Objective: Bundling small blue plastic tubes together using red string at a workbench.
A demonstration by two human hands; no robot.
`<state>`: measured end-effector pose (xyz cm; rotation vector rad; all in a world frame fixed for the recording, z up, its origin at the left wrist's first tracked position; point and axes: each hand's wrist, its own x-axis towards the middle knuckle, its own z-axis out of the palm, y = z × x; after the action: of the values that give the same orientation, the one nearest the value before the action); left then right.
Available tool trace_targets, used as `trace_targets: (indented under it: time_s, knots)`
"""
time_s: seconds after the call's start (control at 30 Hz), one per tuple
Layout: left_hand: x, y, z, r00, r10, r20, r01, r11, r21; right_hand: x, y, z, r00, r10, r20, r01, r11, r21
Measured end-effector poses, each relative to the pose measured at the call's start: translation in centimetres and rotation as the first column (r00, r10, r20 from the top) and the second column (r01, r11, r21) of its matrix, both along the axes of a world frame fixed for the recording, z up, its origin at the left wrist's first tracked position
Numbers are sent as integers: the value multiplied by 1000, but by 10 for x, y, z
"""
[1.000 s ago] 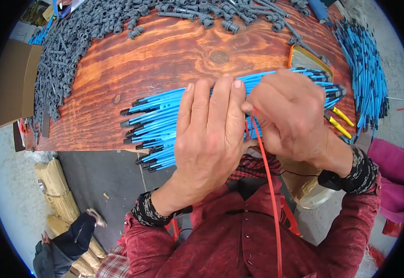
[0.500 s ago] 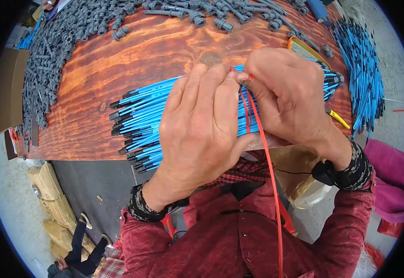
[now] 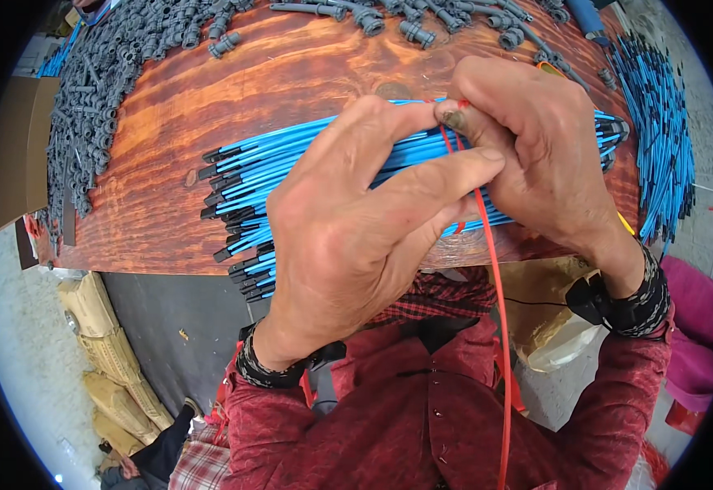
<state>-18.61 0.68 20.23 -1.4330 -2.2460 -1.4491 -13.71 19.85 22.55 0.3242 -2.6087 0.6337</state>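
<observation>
left hand [image 3: 356,237]: wrapped over the middle of the bundle of blue wires [image 3: 291,175], fingers closed down on it and pointing toward the right hand, so it's basically clamping the bundle against the table

right hand [image 3: 536,147]: just right of the left hand, touching it, also over the bundle. Thumb and forefinger pinched together on the red strap [image 3: 491,269] right at the top of the bundle

bundle of blue wires: lying across the near edge of the wooden table [image 3: 291,73], black-tipped ends fanning out to the left of the left hand, the other ends poking out past the right hand

red strap: goes over the bundle between the two hands, then hangs straight down off the near table edge in front of the person's red shirt [image 3: 422,408]

grey connectors [image 3: 103,90]: big heap on the table, far side and left of the bundle, well apart from it

loose blue wires [image 3: 659,139]: another pile on the table's right end, right of the bundle, near its end

cardboard box [image 3: 5,155]: just off the table's left edge

sacks [image 3: 107,359]: tan ones on the floor, below the table's left corner
</observation>
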Motion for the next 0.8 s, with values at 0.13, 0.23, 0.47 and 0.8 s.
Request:
trace_targets:
  time_s: [0.13, 0.23, 0.47, 0.8]
  knots:
    - [0, -2, 3, 1000, 9, -29, -9, 1000, 4, 0, 2, 0, 1000, 17, -15, -17, 1000, 4]
    - [1, -1, 3, 1000, 15, -7, -15, 1000, 26, 1, 2, 2, 1000, 12, 3, -12, 1000, 3]
    - [4, -5, 3, 996, 51, -68, -49, 998, 40, 1, 1, 0, 1000, 5, -7, -5, 1000, -28]
    - [-6, -8, 8, 994, -40, -102, 28, 992, -121, -2, 7, -3, 997, 41, -70, -41, 999, -3]
